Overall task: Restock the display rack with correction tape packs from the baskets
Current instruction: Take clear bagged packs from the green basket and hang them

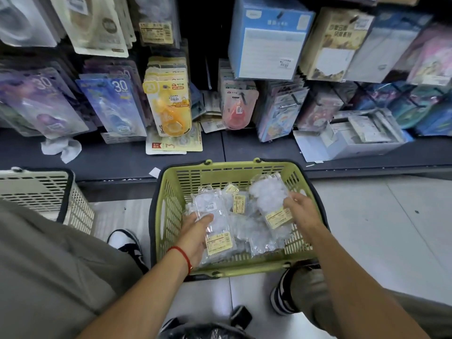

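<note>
Hands reach down into a green plastic basket (168,204) on the floor, both forearms stretched forward from the lower edge of the view. Left hand (195,231), a red string at its wrist, grips a clear correction tape pack (215,223) with thumb on top. Right hand (302,211) pinches another clear pack (269,196) by its yellow label. More packs fill the basket, below the display rack (168,104).
</note>
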Demonstrator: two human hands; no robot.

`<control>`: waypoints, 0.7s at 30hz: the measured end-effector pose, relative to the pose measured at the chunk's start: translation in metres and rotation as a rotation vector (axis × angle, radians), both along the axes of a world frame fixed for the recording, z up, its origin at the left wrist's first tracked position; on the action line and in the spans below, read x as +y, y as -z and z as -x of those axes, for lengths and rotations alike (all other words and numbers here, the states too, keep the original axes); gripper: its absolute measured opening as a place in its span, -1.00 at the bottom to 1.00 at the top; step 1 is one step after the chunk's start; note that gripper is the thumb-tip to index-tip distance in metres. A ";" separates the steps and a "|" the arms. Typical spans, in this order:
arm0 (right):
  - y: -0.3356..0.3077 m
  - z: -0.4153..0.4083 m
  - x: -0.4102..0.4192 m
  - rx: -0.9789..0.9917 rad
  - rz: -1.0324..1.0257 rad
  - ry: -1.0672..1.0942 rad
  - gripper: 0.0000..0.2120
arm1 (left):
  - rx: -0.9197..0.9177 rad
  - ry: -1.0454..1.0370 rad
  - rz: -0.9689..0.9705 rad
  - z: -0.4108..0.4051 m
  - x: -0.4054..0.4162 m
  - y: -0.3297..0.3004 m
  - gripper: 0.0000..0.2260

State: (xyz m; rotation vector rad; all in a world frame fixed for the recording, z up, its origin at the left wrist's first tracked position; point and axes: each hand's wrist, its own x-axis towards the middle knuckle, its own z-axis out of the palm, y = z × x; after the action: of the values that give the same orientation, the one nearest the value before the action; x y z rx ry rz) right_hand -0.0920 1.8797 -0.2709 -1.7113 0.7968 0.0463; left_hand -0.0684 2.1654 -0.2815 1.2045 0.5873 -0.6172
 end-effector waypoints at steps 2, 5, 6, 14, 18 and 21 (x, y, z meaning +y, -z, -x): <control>-0.015 0.004 0.012 -0.051 -0.310 -0.088 -0.76 | 0.013 0.014 0.029 0.001 -0.006 -0.008 -0.49; -0.024 0.007 0.048 -0.056 -0.500 -0.340 -0.77 | 0.050 0.046 0.165 0.004 -0.013 -0.021 -0.45; -0.021 0.005 0.062 -0.033 -0.425 -0.418 -0.77 | 0.059 0.036 0.216 0.005 -0.015 -0.024 -0.40; 0.033 0.001 0.044 0.389 0.838 -0.550 -0.55 | 0.101 -0.032 0.127 0.010 0.005 -0.013 -0.11; 0.055 0.004 0.019 0.595 0.817 -0.610 -0.47 | 0.104 -0.021 0.177 0.009 0.014 -0.014 -0.10; 0.046 -0.007 0.014 0.501 0.725 -0.451 -0.66 | 0.088 -0.021 0.205 0.007 0.017 -0.014 -0.05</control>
State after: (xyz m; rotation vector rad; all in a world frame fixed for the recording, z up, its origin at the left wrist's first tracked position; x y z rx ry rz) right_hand -0.0849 1.8933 -0.3165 -2.6060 0.8217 0.5718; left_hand -0.0757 2.1820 -0.2672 0.9821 0.5950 -0.6980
